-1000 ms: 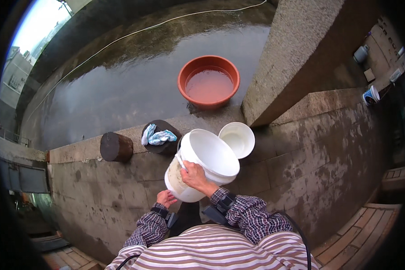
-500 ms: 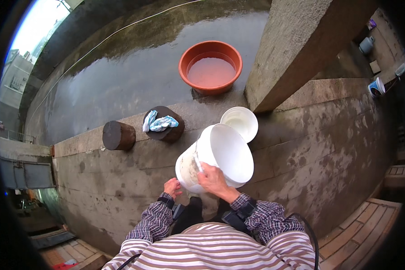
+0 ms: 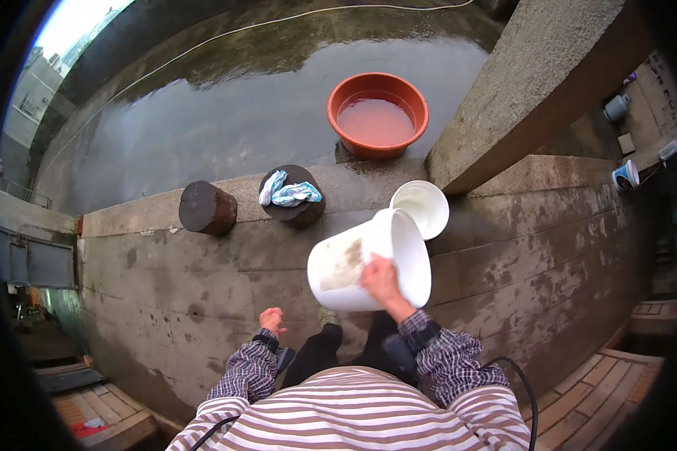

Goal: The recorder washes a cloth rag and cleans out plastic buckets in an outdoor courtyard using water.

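A large white bucket with brown stains on its side hangs tilted in front of me, its mouth turned to the right. My right hand is closed on it near the rim; the exact hold is partly hidden by the fingers. Left of the bucket and apart from it, my left hand is loosely curled with nothing visible in it. Just beyond the bucket's mouth, a smaller white bucket stands on the concrete, partly covered by the large one.
Beyond, an orange basin holds water by a concrete pillar. Two dark stumps stand at the ledge: a bare one and another bearing a blue-and-white cloth. Wet ground stretches behind them.
The large bucket has tipped further onto its side, with my right hand still on it. My left hand has drawn away from its base, to the left.
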`<state>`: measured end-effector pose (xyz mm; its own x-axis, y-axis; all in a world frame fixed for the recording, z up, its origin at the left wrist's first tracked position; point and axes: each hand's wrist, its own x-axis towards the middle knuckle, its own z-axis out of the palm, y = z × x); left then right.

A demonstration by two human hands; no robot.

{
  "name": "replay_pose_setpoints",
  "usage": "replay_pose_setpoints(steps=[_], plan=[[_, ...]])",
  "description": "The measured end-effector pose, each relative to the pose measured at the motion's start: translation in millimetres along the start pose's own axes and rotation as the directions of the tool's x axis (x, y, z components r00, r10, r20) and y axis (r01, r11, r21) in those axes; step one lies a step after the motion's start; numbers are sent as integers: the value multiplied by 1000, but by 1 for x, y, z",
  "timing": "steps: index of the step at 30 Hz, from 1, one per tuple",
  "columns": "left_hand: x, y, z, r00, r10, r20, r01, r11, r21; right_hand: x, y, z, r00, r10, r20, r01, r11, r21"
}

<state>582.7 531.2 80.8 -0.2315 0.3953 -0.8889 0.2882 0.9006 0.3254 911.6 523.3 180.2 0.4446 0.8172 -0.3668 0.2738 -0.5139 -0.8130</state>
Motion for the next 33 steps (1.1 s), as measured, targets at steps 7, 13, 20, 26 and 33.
replay_pose_setpoints(steps=[7, 13, 20, 26, 33], plan=[[-6, 24, 11, 927, 364, -94, -359, 931, 63, -15, -23, -24, 998, 51, -42, -47, 995, 92], [-94, 98, 95, 738, 500, 453, -540, 840, -48, -41, -40, -5, 983, 163, 82, -181, 933, 311], [-123, 95, 141, 646, 529, 551, -581, 809, -96, -76, -44, 2, 991, 107, 81, -126, 955, 267], [-130, 86, 154, 657, 542, 523, -693, 707, 138, -90, -18, 2, 995, 40, 90, -52, 989, 138], [-117, 68, 171, 624, 614, 484, -771, 585, 251, -89, -1, -8, 983, 139, 122, -160, 969, 188]])
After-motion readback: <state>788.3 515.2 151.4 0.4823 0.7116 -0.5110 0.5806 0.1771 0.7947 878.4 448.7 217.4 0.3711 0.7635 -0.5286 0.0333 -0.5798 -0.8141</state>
